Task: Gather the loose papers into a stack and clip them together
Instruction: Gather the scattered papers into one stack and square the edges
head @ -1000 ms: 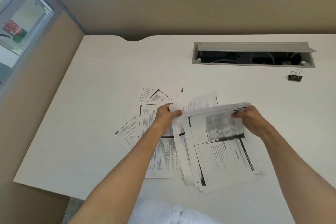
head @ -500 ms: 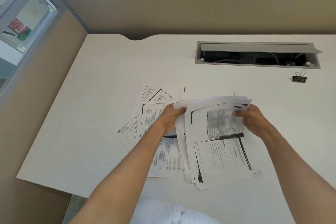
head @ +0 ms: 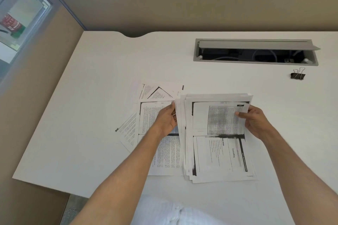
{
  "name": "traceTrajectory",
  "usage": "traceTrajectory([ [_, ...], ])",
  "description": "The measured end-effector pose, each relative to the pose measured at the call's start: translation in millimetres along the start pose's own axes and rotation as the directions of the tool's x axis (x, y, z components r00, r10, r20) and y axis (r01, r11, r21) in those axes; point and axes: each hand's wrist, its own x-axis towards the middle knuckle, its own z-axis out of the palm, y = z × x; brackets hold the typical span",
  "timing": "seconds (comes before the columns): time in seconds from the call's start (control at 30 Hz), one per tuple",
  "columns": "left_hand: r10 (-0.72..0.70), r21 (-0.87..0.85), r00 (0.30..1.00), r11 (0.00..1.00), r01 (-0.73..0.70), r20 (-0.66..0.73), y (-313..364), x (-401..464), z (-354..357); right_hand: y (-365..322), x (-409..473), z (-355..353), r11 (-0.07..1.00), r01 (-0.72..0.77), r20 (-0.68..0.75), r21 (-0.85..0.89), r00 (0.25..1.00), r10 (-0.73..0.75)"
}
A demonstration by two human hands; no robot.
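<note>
Partway through the gathering here. A good bundle of sheets, the stack (head: 217, 139), sits on the white counter (head: 91, 106) in front of the person, its edges ragged and fanned along the left and bottom, so not squared up yet. Off to its left, several loose papers (head: 146, 115) lie spread and overlapping, some skewed, all waiting to be pulled in. And the binder clip (head: 298, 75)? Well apart, far right on the counter, just below the open cable tray (head: 256, 52), untouched. So by my reckoning: collect the rest, tidy the edges, then fetch that clip.

Now the hands. The left hand (head: 167, 121) is at the stack's left edge near the top, fingers curled against the sheets, resting over the loose pages beneath. The right hand (head: 255, 121) grips the opposite edge, thumb lying across the top page, fingers tucked under, it seems. Both are closed on the stack, pinching it from either side.
</note>
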Motion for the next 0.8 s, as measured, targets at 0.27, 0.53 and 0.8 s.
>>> traceTrajectory([
  [0.27,0.1,0.046,0.992,0.994,-0.097,-0.073,-3,2,2,1,-1,0,1.0,0.001,-0.027,0.024,1.0,0.0],
  [0.53,0.27,0.189,0.956,0.951,-0.245,-0.118,-6,0,1,8,3,-4,1.0,-0.005,-0.039,0.031,0.999,0.006],
  [0.8,0.244,0.246,0.961,0.947,-0.208,-0.127,-10,2,4,12,6,-9,0.999,-0.004,-0.055,0.045,0.998,0.007],
])
